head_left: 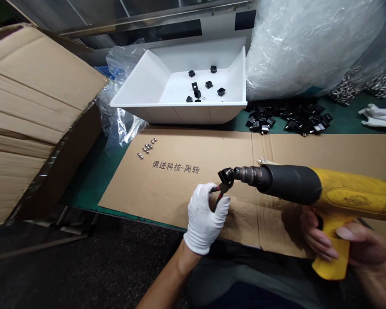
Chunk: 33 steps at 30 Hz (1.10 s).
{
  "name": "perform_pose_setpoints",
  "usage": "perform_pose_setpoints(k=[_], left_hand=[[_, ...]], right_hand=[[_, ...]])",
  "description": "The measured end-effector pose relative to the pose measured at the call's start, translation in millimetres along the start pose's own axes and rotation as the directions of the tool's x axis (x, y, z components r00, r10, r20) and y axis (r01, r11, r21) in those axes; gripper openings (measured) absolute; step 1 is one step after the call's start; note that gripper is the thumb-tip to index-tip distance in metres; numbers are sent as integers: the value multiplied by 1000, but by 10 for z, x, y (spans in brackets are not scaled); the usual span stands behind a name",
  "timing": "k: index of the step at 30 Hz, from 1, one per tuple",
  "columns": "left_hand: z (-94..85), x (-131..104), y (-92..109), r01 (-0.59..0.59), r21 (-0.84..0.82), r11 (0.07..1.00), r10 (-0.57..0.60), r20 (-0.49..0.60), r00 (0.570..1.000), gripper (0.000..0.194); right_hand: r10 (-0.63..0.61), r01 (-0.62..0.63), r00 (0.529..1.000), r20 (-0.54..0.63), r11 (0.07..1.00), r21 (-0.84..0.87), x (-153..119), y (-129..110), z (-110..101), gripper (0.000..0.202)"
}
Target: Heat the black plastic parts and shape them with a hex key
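My left hand (204, 214), in a white glove, is closed around the handles of small pliers (224, 187). The jaws grip a small black part (225, 174) above the cardboard sheet. My bare right hand (344, 240) is wrapped round the grip of a yellow heat gun (354, 193). Its stepped metal nozzle (249, 175) points left, with the tip right at the black part; whether they touch I cannot tell. A few small metal fittings (147, 148) lie on the cardboard to the left of the printed characters.
A white plastic bin (180, 112) with several black parts stands at the back. To its right are a pile of black parts (289, 118), a large clear plastic bag (305, 47) and a white glove (379, 116). An open cardboard box (35, 116) stands left. Flat cardboard (167, 193) covers the green table.
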<state>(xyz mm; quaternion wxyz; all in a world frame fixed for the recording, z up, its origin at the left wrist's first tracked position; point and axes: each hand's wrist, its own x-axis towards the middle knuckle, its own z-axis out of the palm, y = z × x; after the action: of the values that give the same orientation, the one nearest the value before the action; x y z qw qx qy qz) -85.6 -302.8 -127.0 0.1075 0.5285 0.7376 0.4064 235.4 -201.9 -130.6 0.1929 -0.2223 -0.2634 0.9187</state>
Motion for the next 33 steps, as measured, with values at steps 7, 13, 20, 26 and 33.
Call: perform_pose_setpoints(k=[7, 13, 20, 26, 33], left_hand=[[7, 1, -13, 16, -11, 1000, -16, 11, 1000, 31], [5, -1, -7, 6, 1, 1000, -6, 3, 1000, 29], [44, -17, 6, -2, 87, 996, 9, -77, 997, 32], [77, -20, 34, 0, 198, 980, 27, -131, 991, 34], [95, -13, 60, 13, 248, 969, 29, -163, 986, 35]], right_hand=[[4, -4, 1000, 3, 1000, -7, 13, -1, -2, 35], [9, -9, 1000, -4, 1000, -14, 15, -2, -5, 35], [-3, 2, 999, 35, 1000, 13, 14, 11, -6, 36], [-16, 16, 999, 41, 1000, 6, 35, 30, -9, 36], [2, -2, 1000, 9, 999, -44, 21, 20, -38, 38]])
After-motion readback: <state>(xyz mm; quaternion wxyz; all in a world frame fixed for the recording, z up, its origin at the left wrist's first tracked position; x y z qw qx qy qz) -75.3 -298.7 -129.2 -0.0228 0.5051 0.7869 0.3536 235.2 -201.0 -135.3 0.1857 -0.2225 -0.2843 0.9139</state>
